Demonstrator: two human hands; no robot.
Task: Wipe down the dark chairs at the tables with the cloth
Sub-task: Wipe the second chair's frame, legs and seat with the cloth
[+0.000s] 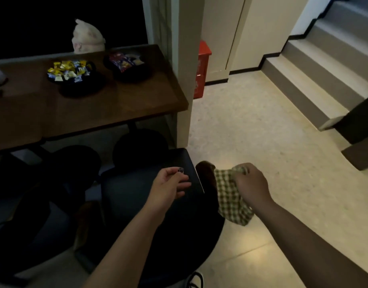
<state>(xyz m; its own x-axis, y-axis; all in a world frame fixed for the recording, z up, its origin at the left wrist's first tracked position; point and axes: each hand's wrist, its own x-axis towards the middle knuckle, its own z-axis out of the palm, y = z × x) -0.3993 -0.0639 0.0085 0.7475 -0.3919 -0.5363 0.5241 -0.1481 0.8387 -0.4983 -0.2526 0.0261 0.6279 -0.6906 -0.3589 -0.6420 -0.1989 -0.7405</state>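
Observation:
A dark chair stands below me at the brown wooden table, and its seat faces me. Above the seat's right side, my left hand pinches a small dark object between thumb and fingertip. My right hand grips a green-checked cloth just right of the chair, beside a brown wooden part of it. The cloth hangs bunched over the floor. A second dark chair stands to the left, mostly in shadow.
Two dark bowls of wrapped sweets sit on the table, with a pale stuffed bag behind. A white pillar and a red box stand by the table's right end. Stairs rise at right across the light floor.

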